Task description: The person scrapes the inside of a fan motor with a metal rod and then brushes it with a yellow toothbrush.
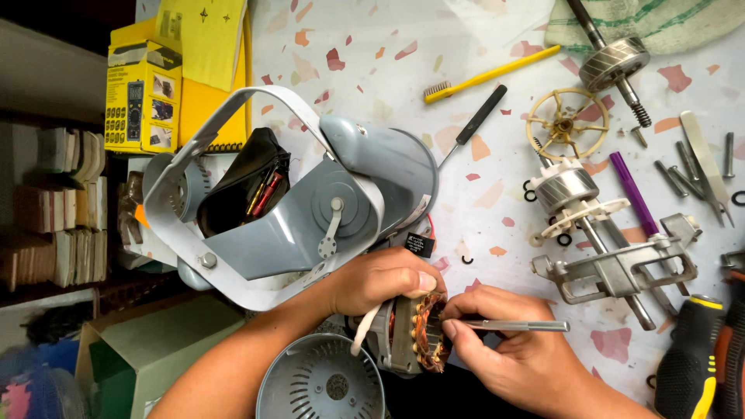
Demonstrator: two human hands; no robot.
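We see our left hand (384,281) closed in a firm grip around a motor stator (423,335) with copper windings, holding it low at the near edge of the speckled surface (504,186), just below the grey fan housing (310,202). Our right hand (504,349) pinches a slim metal tool (516,326) like a pen, its grip closed on the shaft and its tip touching the windings. A round grey vented cover (322,380) lies just beside the stator, nearer to us. Further right on the surface rest a metal bracket (621,268), a rotor on its shaft (570,190), a brass wheel (566,122), a purple rod (632,190) and a yellow-handled brush (489,75). A yellow box (143,97) stands at the far left.
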